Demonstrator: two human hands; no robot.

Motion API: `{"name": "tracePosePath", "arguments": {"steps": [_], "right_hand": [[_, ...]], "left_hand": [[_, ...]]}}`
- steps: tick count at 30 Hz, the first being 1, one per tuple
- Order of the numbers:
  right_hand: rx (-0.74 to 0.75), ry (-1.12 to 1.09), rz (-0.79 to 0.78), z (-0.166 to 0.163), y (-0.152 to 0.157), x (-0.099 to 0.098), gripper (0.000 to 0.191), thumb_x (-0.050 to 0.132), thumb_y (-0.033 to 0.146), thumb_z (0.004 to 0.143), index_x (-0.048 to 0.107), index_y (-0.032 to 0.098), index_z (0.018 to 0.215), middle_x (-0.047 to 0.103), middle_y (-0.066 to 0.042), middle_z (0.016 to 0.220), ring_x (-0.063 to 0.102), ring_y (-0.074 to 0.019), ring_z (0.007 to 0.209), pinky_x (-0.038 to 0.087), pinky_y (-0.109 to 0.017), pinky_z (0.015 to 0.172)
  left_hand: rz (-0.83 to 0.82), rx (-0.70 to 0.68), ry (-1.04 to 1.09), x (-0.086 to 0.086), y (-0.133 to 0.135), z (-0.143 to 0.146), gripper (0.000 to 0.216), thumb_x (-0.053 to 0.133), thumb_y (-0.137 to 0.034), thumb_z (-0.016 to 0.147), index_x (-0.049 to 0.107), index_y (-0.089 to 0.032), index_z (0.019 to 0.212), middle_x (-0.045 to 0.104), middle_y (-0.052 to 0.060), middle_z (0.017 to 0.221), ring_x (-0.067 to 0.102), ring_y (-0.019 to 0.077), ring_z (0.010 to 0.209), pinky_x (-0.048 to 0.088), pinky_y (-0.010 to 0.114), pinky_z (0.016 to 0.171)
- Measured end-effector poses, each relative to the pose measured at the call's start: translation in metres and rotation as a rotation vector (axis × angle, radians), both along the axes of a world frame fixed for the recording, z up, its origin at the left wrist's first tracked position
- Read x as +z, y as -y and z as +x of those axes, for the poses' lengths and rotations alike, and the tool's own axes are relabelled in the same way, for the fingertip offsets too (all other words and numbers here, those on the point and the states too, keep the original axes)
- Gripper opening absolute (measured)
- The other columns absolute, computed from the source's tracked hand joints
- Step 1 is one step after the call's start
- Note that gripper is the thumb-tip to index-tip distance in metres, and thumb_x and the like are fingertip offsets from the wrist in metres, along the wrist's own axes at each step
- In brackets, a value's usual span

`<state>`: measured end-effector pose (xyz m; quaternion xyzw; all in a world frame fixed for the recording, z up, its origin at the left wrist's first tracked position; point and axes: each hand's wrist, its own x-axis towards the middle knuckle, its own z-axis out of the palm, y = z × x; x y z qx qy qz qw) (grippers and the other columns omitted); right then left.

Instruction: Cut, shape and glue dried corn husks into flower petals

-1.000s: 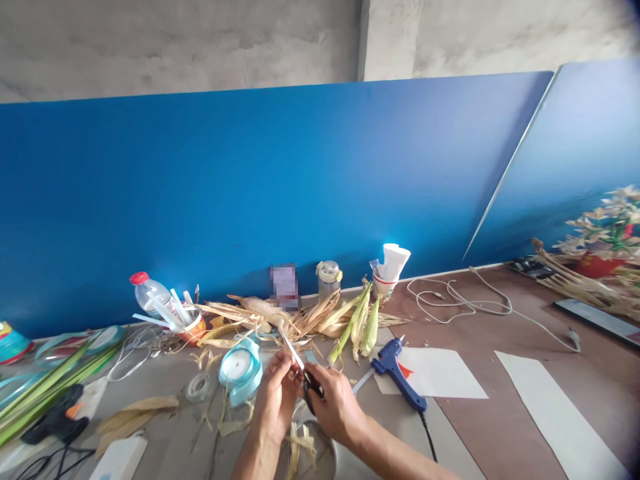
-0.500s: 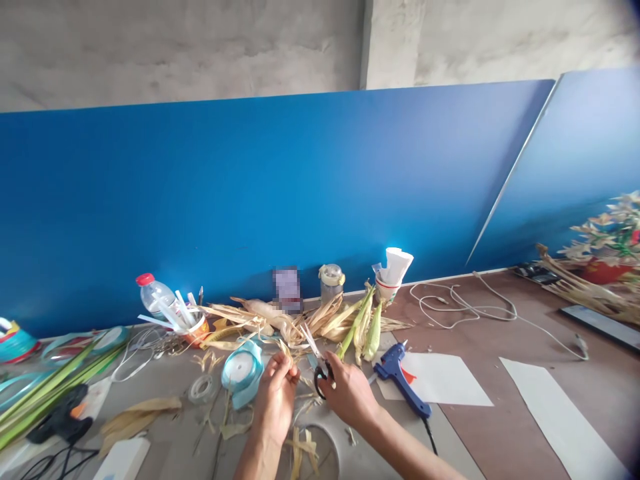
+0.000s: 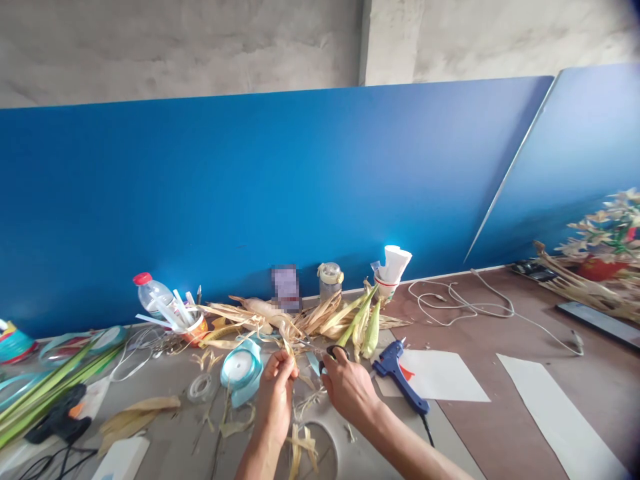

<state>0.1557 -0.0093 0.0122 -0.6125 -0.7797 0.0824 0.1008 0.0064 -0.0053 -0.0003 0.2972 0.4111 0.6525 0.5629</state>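
Several long green leaves [image 3: 43, 393] lie at the left; to their right sits a shiny light-blue ribbon roll [image 3: 237, 366], just beside the left hand [image 3: 277, 390]. That hand's thumb and fingers are pinched together on a husk strip [image 3: 287, 341], narrow, straw-yellow and dry-looking, rising from the fingertips and partly blending with the husk pile [image 3: 323, 317] on the far side. Next come the scissors [image 3: 330, 350], with black handle loops and thin blades pointing left, whether parted I cannot tell. The right hand [image 3: 351, 385] is clamped around their handles. Farther right lies a blue glue gun [image 3: 393, 363].
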Motion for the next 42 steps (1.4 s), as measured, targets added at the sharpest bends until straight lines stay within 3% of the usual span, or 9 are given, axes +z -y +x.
{"name": "tracePosePath", "arguments": {"steps": [4,10,14,18,22,30,36,39,42], "right_hand": [[-0.014,-0.074,0.067,0.002,-0.003,-0.002,0.023,0.046,0.024,0.080,0.058,0.020,0.099,0.052,-0.011,0.116,0.062,-0.0159,0.064,0.039,-0.024,0.052],[0.107,-0.643,0.154,0.002,-0.008,-0.001,0.026,0.039,0.011,0.075,0.062,0.018,0.085,0.061,-0.006,0.086,0.058,-0.0160,0.080,0.042,-0.024,0.071],[0.029,-0.890,-0.008,0.002,-0.008,0.002,0.026,0.036,0.008,0.068,0.060,0.015,0.063,0.056,-0.001,0.060,0.052,-0.0126,0.059,0.040,-0.022,0.059],[0.056,-1.158,-0.253,0.000,-0.009,-0.001,0.021,0.046,0.024,0.076,0.059,0.013,0.089,0.052,0.002,0.059,0.046,-0.0104,0.053,0.036,-0.021,0.051],[0.150,-1.325,-0.313,-0.003,-0.009,-0.002,0.040,0.056,0.042,0.074,0.054,0.014,0.103,0.056,-0.001,0.078,0.045,-0.0092,0.059,0.036,-0.020,0.052],[0.038,-1.215,-0.372,-0.008,-0.005,0.002,0.014,0.055,0.025,0.071,0.055,0.013,0.065,0.043,0.006,0.051,0.033,-0.0061,0.048,0.026,-0.018,0.046],[0.193,-1.012,-0.587,-0.003,0.003,0.007,0.009,0.054,0.019,0.067,0.062,0.014,0.065,0.053,0.004,0.054,0.041,-0.0067,0.048,0.029,-0.017,0.046],[0.300,-0.815,-0.727,-0.006,0.011,0.009,0.017,0.055,0.014,0.062,0.066,0.016,0.074,0.059,0.003,0.058,0.047,-0.0079,0.050,0.032,-0.016,0.045],[0.351,-0.579,-0.641,-0.011,0.019,0.014,0.025,0.056,0.014,0.062,0.068,0.020,0.083,0.064,0.003,0.064,0.050,-0.0093,0.053,0.033,-0.016,0.046]], "left_hand": [[0.004,0.007,-0.061,-0.001,-0.001,0.000,0.018,0.070,-0.030,0.065,0.057,-0.017,0.068,0.047,-0.005,0.055,0.041,0.0085,0.053,0.034,0.022,0.055],[-0.026,0.004,-0.193,-0.001,-0.002,-0.001,0.023,0.071,-0.035,0.061,0.056,-0.018,0.067,0.049,-0.005,0.058,0.043,0.0095,0.054,0.034,0.022,0.055],[-0.030,-0.014,-0.270,0.002,-0.001,-0.001,0.025,0.070,-0.038,0.061,0.057,-0.018,0.070,0.051,-0.004,0.057,0.045,0.0111,0.054,0.036,0.023,0.057],[-0.010,-0.083,-0.357,0.010,0.001,-0.004,0.024,0.069,-0.037,0.063,0.058,-0.018,0.072,0.051,-0.004,0.057,0.044,0.0115,0.054,0.034,0.023,0.055],[0.017,-0.369,-0.432,0.020,0.005,-0.008,0.018,0.068,-0.032,0.066,0.059,-0.017,0.067,0.048,-0.004,0.056,0.040,0.0109,0.053,0.031,0.022,0.051],[-0.026,-0.588,-0.447,0.024,0.007,-0.017,0.018,0.070,-0.029,0.064,0.058,-0.016,0.066,0.047,-0.003,0.055,0.039,0.0110,0.052,0.028,0.023,0.050],[0.043,-0.314,-0.567,0.019,-0.002,-0.032,0.022,0.057,-0.037,0.075,0.057,-0.018,0.066,0.051,-0.002,0.060,0.044,0.0119,0.056,0.034,0.023,0.056],[0.042,-0.311,-0.590,0.016,-0.005,-0.035,0.024,0.058,-0.040,0.074,0.056,-0.018,0.064,0.051,-0.002,0.058,0.044,0.0116,0.053,0.033,0.023,0.054],[0.032,-0.314,-0.597,0.014,-0.005,-0.036,0.024,0.059,-0.040,0.074,0.057,-0.018,0.065,0.052,-0.002,0.058,0.044,0.0117,0.053,0.034,0.022,0.055]]}}
